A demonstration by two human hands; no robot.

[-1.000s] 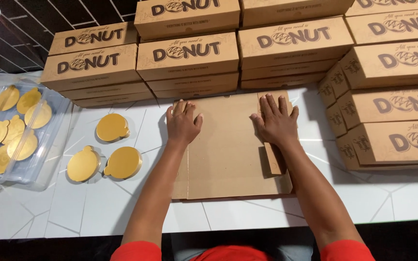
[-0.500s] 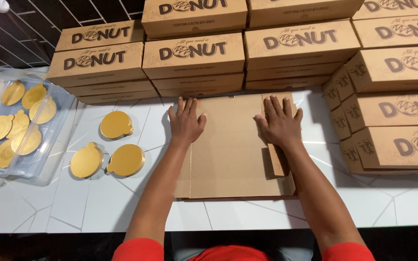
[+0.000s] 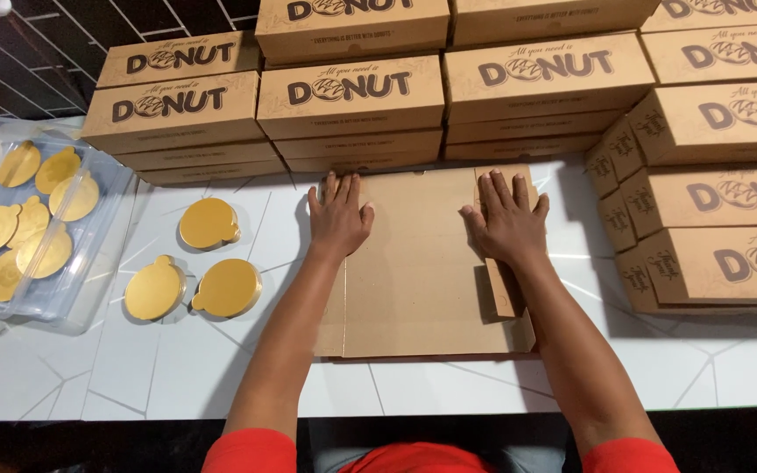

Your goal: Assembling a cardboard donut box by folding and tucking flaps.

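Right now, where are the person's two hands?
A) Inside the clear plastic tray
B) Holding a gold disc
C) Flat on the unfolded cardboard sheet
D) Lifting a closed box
C: the left hand and right hand lie palm-down on the flat cardboard sheet.

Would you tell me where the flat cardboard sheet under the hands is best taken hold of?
Probably the raised flap on the flat cardboard sheet, pinched from the right beside the right hand: it stands off the sheet, while the other edges lie flush on the table.
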